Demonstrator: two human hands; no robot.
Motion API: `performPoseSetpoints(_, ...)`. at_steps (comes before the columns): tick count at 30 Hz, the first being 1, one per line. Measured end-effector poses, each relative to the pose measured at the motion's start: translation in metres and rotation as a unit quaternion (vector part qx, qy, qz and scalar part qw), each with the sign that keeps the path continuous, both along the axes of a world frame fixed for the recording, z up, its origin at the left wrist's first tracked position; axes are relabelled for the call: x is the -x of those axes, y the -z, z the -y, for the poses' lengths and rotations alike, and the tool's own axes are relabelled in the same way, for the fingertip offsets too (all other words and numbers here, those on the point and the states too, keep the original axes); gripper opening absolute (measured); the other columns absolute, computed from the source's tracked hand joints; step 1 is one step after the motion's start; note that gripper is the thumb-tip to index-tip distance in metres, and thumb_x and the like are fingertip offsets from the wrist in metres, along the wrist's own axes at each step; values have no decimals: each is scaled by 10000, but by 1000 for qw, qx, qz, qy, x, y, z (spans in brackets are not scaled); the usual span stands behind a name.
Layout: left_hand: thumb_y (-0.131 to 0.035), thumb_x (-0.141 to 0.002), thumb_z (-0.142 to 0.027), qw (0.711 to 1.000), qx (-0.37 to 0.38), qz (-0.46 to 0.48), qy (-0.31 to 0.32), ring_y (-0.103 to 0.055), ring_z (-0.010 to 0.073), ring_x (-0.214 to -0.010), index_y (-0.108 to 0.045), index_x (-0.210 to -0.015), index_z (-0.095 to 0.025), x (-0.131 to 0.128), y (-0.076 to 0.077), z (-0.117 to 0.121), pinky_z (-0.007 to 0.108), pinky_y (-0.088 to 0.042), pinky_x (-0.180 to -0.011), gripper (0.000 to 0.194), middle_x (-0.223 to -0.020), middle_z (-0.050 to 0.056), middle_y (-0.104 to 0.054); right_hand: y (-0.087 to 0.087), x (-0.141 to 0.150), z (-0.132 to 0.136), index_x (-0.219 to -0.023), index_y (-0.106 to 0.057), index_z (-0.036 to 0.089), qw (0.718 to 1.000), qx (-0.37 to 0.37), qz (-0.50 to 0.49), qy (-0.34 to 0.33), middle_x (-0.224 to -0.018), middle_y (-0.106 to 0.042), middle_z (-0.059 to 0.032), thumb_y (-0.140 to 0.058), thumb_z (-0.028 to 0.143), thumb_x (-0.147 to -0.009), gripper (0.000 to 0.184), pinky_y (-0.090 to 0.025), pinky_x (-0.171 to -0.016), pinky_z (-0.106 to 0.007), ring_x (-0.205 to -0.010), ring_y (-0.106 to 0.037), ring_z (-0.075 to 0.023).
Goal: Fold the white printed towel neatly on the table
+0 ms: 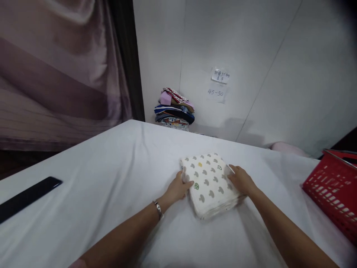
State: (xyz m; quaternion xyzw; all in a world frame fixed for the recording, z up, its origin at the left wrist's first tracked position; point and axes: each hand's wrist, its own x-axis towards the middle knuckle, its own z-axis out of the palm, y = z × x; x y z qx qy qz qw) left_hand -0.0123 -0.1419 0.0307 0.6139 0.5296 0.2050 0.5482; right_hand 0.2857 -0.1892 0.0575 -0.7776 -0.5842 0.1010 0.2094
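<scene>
A folded white cloth (208,182) printed with grey mushrooms, plus a few green and yellow ones, lies as a thick square bundle on the white-covered table. At its left edge is my left hand (178,187), thumb over the top and the other fingers against the side. My right hand (242,180) grips the opposite edge, its fingertips partly hidden by the cloth's side. Several layers show along the near edge of the bundle. A silver bracelet (158,209) circles my left wrist.
A red plastic basket (331,190) stands at the right edge of the table (117,178). On the left lies a long black flat object (30,197). Behind the table's far edge rises a stack of folded clothes (175,109) by the wall. Paper notes (219,85) hang there. A curtain (61,74) hangs on the left.
</scene>
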Motion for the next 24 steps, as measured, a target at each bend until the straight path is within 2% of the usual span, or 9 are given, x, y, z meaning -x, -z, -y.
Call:
performPoseSetpoints(2, -567, -802, -483, 1000, -12, -6, -27, -561, 108, -499, -161, -1424, -204, 0, -1, -10, 234, -447, -445, 794, -1002, 86, -623, -5, 21, 5, -1293, -515, 187, 996, -43, 56, -61, -1325, -514, -122, -513, 310, -826, 483, -357, -1017, -439, -1213, -470, -285)
performPoseSetpoints(5, -520, -840, -425, 995, -59, -34, -74, -623, 141, -645, -196, -1418, -164, -2, -2, -30, 244, -483, -545, 713, -1085, 115, -621, -6, 65, 16, -1338, -468, 199, 982, -72, 71, -161, -1430, -408, -101, -454, 415, -883, 503, -309, -1073, -435, -1313, -365, -257)
performPoseSetpoints(7, -484, -860, -334, 985, -121, -85, -92, -642, 174, -823, -271, -1396, -153, -3, -3, -43, 271, -500, -688, 604, -1156, 127, -606, 1, 92, 26, -1389, -397, 229, 969, -52, 80, -229, -1480, -331, -85, -430, 469, -899, 546, -291, -1080, -465, -1362, -284, -262)
performPoseSetpoints(10, -475, -837, -217, 967, -188, -149, -90, -557, 220, -1109, -366, -1361, -165, -3, -2, -61, 319, -434, -912, 539, -1286, 130, -539, 19, 118, 39, -1418, -341, 252, 941, -30, 117, -315, -1501, -280, -82, -409, 489, -914, 561, -223, -1092, -542, -1383, -227, -286)
performPoseSetpoints(13, -497, -815, -226, 961, -216, -163, -66, -478, 246, -1212, -404, -1354, -175, -4, -1, -74, 347, -373, -994, 550, -1354, 117, -486, 31, 123, 45, -1430, -314, 239, 931, -43, 149, -331, -1510, -251, -94, -384, 472, -933, 554, -198, -1097, -554, -1392, -195, -288)
performPoseSetpoints(16, -496, -810, -238, 954, -244, -172, -42, -464, 240, -1220, -439, -1345, -197, -6, -2, -84, 340, -361, -999, 540, -1335, 87, -516, 34, 120, 46, -1439, -292, 236, 928, -49, 166, -331, -1510, -248, -98, -373, 465, -940, 555, -222, -1090, -548, -1392, -200, -282)
performPoseSetpoints(18, -484, -805, -223, 951, -253, -174, -32, -488, 226, -1188, -504, -1300, -237, -8, -3, -90, 320, -387, -958, 496, -1257, 55, -585, 32, 119, 46, -1442, -283, 235, 926, -52, 176, -330, -1512, -244, -96, -375, 457, -940, 557, -230, -1087, -549, -1392, -197, -281)
performPoseSetpoints(21, -468, -787, -193, 950, -254, -178, -33, -548, 210, -1093, -644, -1130, -280, -10, -2, -100, 294, -419, -878, 396, -1089, 27, -672, 31, 122, 48, -1445, -275, 239, 924, -54, 192, -325, -1518, -228, -92, -391, 437, -937, 557, -241, -1085, -541, -1396, -186, -280)
performPoseSetpoints(24, -479, -760, -175, 949, -250, -183, -49, -573, 209, -1040, -712, -978, -280, -12, 0, -109, 301, -401, -890, 336, -998, 22, -700, 31, 126, 51, -1444, -277, 244, 923, -50, 204, -321, -1520, -219, -93, -391, 423, -939, 547, -240, -1090, -527, -1398, -177, -275)
